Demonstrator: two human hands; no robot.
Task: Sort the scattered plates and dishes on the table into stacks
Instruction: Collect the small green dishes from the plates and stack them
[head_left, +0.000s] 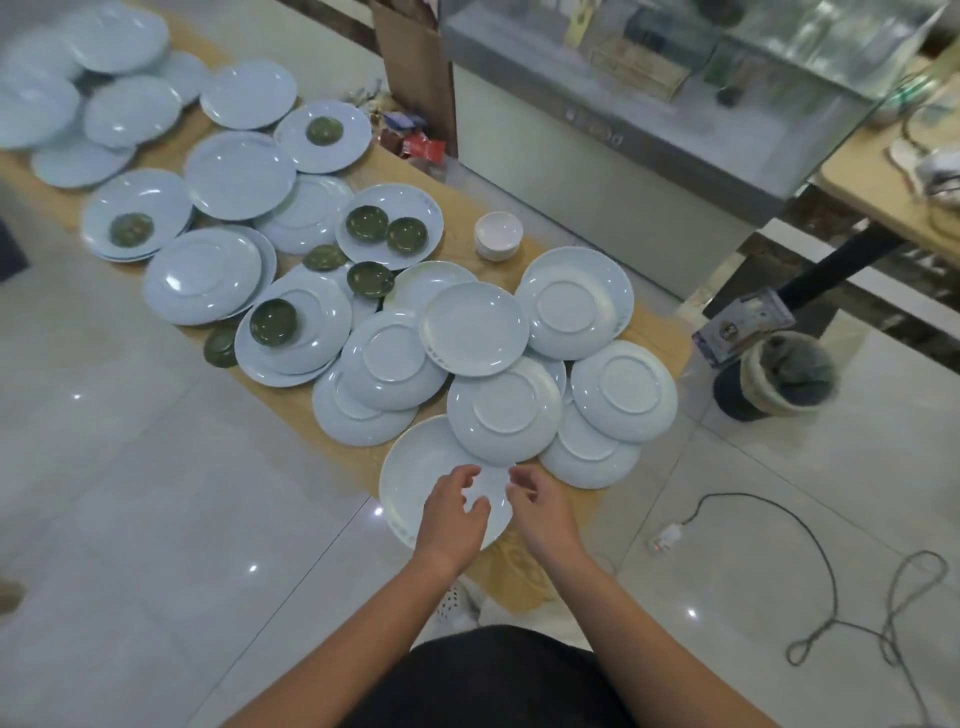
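Table (519, 571) edge: plate (415, 467) under left hand (451, 522), right hand (540, 512) at rim (hands empty).

1. The surface (460, 208) is a long, light wood-coloured top.
2. A stack of small white bowls (496, 236) stands directly on it, at its right edge.
3. Just nearer than the bowls, pale blue plates (574, 304) lie overlapping in a loose cluster, and several are upside down with their foot rings showing.
4. Well nearer than the bowls, one upright plate (415, 478) lies at the surface's near end, against its left edge.
5. Left of the bowls, further plates (239, 174) overlap across the whole width.
6. Far left of the bowls, a dark green dish (221, 347) sits at the left edge, touching a plate.
7. Beyond the bowls to the left, a blurred heap of plates (130, 111) covers the far end.
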